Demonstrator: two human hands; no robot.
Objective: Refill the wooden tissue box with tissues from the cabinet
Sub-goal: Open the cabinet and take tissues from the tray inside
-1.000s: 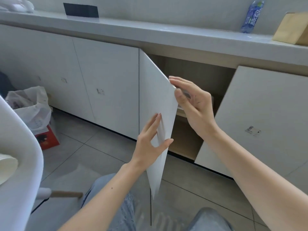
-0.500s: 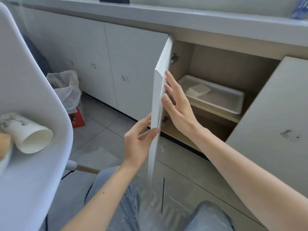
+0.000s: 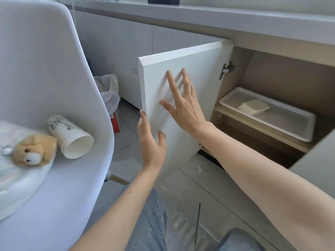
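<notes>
Cabinet door [image 3: 181, 84] swung wide open. Right hand [image 3: 183, 107] flat on its inner face, fingers spread, grip open, holding nothing. Left hand [image 3: 151, 142] at the door's free edge, thumb on the inner face and fingers behind the edge, loosely hooked, not a firm clamp.

Tissues [image 3: 254, 106] are a small loose stack, lying in a white tray [image 3: 297, 132] on the cabinet shelf [image 3: 241, 117], right of the door hinge [image 3: 226, 69]. Wooden tissue box not in view.

Handling, by judgement: stack is light, soft, floppy, no wrapper visible, so sheets likely slide or fan apart. Best to pinch the whole stack across its short sides, thumb on top and fingers under, or slide the tray out first. Tray rim is low, should not block a reach from above.

In the way: the door itself sits between both hands and the shelf; right arm must go round it. A second open door [image 3: 315, 171] crowds the right. Chair [image 3: 54, 87] close on the left, carrying paper cups [image 3: 72, 140] and a plush toy [image 3: 33, 151], well apart from the shelf. Bin bag [image 3: 108, 91] behind the door.
</notes>
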